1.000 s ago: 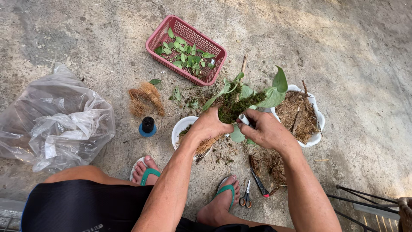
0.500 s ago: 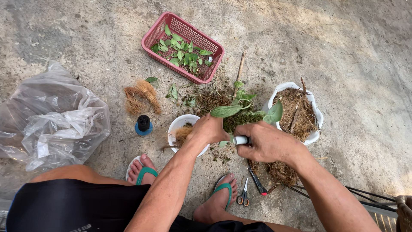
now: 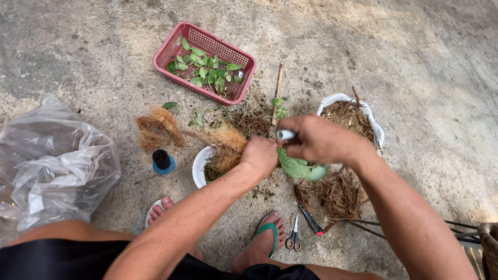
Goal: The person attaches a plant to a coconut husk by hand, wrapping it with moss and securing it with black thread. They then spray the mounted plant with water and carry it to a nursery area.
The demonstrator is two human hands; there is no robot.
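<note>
- Coir bundle (image 3: 225,148): over the small white pot (image 3: 199,168), our left hand (image 3: 259,155) fisted tight around it.
- Our right hand (image 3: 316,139): fingers closed on a white tube (image 3: 285,135), big green leaf (image 3: 301,168) just below.
- Red basket (image 3: 176,49) of cuttings beyond; scissors (image 3: 293,237) near our foot.

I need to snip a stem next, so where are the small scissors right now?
In the head view the small scissors lie on the concrete low and centre-right, just right of the green-strapped sandal and left of the red-tipped black tool.
</note>
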